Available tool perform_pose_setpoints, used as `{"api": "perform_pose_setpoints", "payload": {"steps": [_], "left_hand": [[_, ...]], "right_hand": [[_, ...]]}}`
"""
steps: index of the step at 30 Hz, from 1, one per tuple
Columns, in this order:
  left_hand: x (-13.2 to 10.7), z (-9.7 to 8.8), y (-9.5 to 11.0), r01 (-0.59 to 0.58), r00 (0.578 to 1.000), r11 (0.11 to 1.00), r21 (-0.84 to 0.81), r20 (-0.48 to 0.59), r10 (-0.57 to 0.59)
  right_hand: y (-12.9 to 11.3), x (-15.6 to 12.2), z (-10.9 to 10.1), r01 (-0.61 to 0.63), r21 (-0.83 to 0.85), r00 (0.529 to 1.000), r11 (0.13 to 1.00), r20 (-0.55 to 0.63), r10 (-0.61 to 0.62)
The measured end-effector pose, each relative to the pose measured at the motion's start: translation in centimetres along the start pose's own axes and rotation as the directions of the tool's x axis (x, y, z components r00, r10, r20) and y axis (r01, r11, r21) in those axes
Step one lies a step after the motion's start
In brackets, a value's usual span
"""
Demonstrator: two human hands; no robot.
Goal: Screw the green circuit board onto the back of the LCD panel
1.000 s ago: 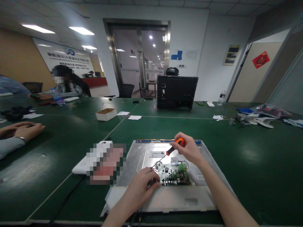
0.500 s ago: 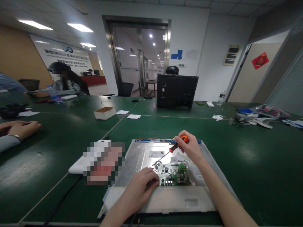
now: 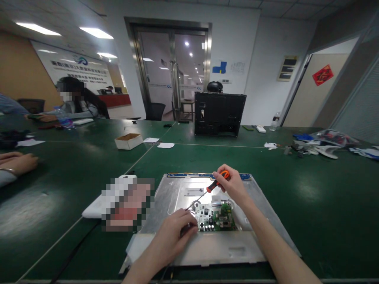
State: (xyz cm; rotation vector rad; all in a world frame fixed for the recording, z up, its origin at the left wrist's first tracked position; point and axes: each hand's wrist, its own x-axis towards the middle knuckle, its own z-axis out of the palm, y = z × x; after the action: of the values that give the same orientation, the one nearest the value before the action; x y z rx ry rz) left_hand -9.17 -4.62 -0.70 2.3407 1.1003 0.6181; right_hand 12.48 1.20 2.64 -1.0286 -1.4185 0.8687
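Pinched in my right hand (image 3: 232, 184) is a screwdriver (image 3: 214, 184) with an orange and black handle. Its thin shaft slants down and left, the tip close to the fingers of my left hand (image 3: 176, 230). Those fingers are curled together at the left edge of a green circuit board (image 3: 209, 216), and whatever they grip is hidden beneath them. The board lies on the metal back of a flat display panel (image 3: 260, 197). A narrow blue circuit strip (image 3: 183, 175) runs along the panel's far edge.
Left of the panel lie a white object (image 3: 94, 205) and a blurred-out item (image 3: 130, 207). Farther off are an open white box (image 3: 128, 141), paper slips (image 3: 166, 145) and a black monitor housing (image 3: 219, 114). Another person's hands (image 3: 22, 163) rest at left.
The view has shifted slightly. My right hand and the screwdriver have moved a little left, bringing the tip nearer my left fingers. The other person's hands at left have drawn farther left.
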Motion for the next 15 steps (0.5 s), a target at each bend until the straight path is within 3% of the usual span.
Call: {"api": "perform_pose_setpoints", "payload": {"steps": [15], "left_hand": [[0.18,0.0,0.04,0.036,0.999,0.998,-0.045,-0.008,-0.036]], "right_hand": [[0.03,0.09,0.16,0.007,0.095,0.997,0.995,-0.072,0.0]]}}
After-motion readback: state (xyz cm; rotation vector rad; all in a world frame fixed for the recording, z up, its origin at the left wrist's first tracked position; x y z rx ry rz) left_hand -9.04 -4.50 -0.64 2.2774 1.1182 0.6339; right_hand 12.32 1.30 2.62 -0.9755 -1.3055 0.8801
